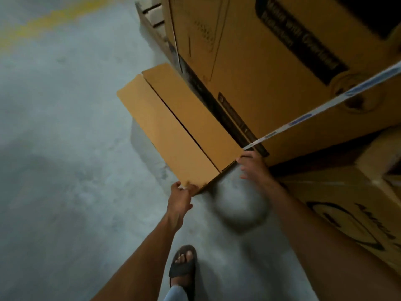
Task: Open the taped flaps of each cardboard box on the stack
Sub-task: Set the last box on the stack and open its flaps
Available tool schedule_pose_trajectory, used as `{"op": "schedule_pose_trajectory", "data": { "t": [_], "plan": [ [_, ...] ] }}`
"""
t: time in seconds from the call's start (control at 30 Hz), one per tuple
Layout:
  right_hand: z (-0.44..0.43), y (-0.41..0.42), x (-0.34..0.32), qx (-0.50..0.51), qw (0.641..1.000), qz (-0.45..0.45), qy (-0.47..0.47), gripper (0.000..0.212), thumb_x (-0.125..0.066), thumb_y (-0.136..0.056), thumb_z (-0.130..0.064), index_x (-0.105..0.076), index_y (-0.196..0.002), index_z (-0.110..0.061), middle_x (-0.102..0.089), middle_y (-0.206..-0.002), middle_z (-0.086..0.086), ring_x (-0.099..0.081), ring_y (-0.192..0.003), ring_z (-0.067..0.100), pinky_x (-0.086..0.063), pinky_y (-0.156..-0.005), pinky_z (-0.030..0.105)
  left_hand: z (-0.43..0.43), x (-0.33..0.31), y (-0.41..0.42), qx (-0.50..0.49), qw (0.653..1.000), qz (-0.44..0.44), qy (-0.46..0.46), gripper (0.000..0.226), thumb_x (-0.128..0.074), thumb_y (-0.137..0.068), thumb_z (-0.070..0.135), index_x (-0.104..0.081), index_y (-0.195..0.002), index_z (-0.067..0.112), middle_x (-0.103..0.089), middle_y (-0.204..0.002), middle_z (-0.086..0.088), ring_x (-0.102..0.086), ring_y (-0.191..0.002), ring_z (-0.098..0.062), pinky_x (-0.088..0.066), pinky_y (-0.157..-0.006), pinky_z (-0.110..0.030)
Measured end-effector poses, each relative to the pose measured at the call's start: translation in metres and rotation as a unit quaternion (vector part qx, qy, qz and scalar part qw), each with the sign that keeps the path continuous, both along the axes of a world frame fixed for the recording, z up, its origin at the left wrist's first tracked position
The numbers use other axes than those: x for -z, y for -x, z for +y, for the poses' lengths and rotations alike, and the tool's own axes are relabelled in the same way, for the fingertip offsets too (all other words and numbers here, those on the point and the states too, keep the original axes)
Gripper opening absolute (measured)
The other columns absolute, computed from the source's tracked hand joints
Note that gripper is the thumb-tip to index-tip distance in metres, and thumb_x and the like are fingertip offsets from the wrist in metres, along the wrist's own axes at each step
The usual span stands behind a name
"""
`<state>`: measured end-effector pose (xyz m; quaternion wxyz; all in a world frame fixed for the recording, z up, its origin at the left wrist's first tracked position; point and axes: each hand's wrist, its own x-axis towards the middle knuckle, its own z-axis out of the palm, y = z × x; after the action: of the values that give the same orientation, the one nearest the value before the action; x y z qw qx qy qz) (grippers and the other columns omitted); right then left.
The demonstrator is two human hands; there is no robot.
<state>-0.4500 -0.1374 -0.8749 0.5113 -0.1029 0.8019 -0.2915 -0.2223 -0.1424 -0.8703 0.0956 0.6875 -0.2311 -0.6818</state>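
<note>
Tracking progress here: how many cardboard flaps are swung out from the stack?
2: the outer flap, its near corner held by the left hand, and the inner flap beside it, ending by the right hand. More may be hidden.

The grey concrete floor (65, 148) fills the left side. A blurred yellow line (50, 20) crosses it at eleven o'clock. At twelve o'clock a wooden pallet (152, 25) shows at the foot of the stacked cardboard boxes (260, 61). At six o'clock a foot in a dark sandal (184, 266) stands on the floor.
</note>
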Motion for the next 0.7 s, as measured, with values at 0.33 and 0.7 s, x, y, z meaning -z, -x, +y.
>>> {"op": "schedule_pose_trajectory", "data": {
  "t": [0.33,0.7],
  "plan": [
    [-0.037,0.017,0.099,-0.102,0.990,0.087,-0.053,0.072,-0.053,-0.102,-0.045,-0.020,-0.162,-0.024,-0.022,-0.166,0.009,-0.029,-0.149,0.032,-0.033,-0.114,0.049,0.006,0.098,0.002,0.019,0.997,0.060,-0.042,0.086,-0.068,-0.095,0.036,-0.009,-0.157,0.044,-0.034,-0.159,0.000,-0.041,-0.135,-0.026,-0.045,-0.108,-0.055],
    [-0.072,-0.038,-0.002,-0.125,0.984,0.124,0.036,0.068,-0.060,-0.094,-0.059,-0.044,-0.144,-0.016,-0.040,-0.147,0.010,-0.048,-0.120,0.030,-0.045,-0.090,0.040,-0.061,-0.003,-0.053,-0.172,0.976,0.000,0.137,0.057,-0.070,-0.084,0.063,-0.038,-0.123,0.036,-0.048,-0.147,-0.005,-0.054,-0.128,-0.021,-0.039,-0.114,-0.049]
  ]
}}
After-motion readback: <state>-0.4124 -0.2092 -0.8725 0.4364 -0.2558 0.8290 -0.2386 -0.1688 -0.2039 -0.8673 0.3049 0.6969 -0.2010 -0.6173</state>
